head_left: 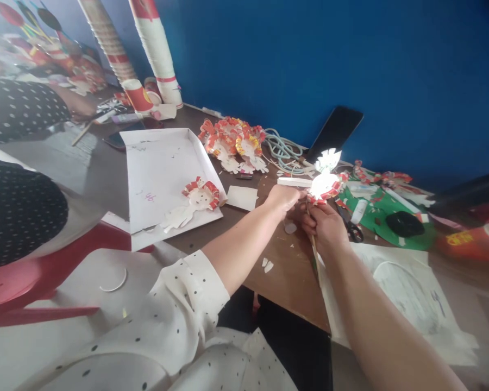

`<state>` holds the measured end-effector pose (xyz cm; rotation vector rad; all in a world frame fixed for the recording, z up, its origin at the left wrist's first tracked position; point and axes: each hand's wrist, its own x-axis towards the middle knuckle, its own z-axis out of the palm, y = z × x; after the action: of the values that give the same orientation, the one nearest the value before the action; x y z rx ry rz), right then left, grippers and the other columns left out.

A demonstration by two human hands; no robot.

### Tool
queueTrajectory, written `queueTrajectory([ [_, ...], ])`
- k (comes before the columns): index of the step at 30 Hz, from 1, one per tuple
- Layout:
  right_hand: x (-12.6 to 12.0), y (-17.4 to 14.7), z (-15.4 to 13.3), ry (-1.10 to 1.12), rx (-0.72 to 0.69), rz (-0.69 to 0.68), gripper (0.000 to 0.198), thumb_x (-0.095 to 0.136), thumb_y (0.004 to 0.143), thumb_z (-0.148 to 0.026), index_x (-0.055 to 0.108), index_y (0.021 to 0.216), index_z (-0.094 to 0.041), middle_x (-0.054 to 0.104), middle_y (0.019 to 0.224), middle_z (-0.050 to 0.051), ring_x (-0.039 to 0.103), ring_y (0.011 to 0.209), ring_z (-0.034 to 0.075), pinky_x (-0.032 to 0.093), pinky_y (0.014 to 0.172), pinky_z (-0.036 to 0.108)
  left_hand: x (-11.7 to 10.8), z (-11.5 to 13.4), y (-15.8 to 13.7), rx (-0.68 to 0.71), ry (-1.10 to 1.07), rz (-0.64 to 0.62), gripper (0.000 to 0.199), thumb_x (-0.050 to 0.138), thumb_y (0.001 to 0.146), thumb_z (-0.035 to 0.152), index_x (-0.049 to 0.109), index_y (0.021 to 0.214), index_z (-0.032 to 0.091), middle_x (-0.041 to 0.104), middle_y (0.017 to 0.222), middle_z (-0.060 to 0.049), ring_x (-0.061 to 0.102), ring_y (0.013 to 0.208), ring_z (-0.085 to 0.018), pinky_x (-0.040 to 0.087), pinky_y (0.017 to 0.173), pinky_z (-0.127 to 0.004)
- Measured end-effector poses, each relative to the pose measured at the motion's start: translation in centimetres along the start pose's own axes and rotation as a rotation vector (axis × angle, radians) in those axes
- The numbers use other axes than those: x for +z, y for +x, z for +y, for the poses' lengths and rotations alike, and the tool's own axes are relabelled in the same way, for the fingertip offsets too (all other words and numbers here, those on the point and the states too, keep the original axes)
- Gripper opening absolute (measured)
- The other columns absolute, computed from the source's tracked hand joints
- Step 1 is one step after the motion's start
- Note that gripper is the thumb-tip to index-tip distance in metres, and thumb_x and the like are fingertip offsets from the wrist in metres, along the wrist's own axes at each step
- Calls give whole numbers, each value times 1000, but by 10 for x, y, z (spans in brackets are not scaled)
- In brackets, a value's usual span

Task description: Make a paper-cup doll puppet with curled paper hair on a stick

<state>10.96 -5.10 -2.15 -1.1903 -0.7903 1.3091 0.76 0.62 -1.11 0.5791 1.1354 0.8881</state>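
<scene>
A white paper cutout (324,186), edged with red-and-white curls and with a fringed end pointing up, is raised in front of me above the brown table. My left hand (287,199) reaches to its left edge, fingers closed on it. Just below the cutout, my right hand (328,225) is closed around a thin wooden stick (315,252) that slants down toward the table's front edge. The stick's upper tip is hidden by the fingers. A similar paper cutout (201,196) with red curls lies on the white box lid to the left.
The white box lid (163,163) lies left. Behind are piled paper cutouts (234,138), a coiled cable (283,146) and a leaning phone (337,130). Right are black scissors (355,232), green paper (370,209) and a drawing sheet (407,296). A co-worker's dotted sleeve (22,108) is far left.
</scene>
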Motion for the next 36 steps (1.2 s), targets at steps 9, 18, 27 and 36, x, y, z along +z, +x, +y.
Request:
queueTrajectory([
  [9,2,0,6,-60,-118,9,27,78,64,-31,59,81,-20,60,70,-4,34,38,2,19,32,16,-2,7,-7,63,69,3,18,73,69,13,58,59,14,56,58,0,45,51,-8,31,52,-24],
  [18,5,-5,-3,-40,-67,-4,29,78,63,-30,58,79,-19,59,72,-3,33,39,1,16,31,16,-6,8,-1,-6,-23,-86,25,72,71,14,52,56,15,46,52,2,36,48,-6,22,46,-22],
  [27,3,-6,-4,-49,-55,-33,24,76,65,-26,56,77,-19,60,77,-2,33,40,0,18,32,14,-9,12,0,-78,-122,-158,33,81,66,13,49,58,15,40,50,5,26,44,-3,17,43,-22],
  [36,4,-6,-3,-25,-33,-40,24,76,65,-25,56,77,-19,61,76,-2,31,39,0,16,31,14,-8,7,1,7,-52,-142,25,80,69,17,56,60,14,48,51,3,31,45,-5,20,46,-24],
])
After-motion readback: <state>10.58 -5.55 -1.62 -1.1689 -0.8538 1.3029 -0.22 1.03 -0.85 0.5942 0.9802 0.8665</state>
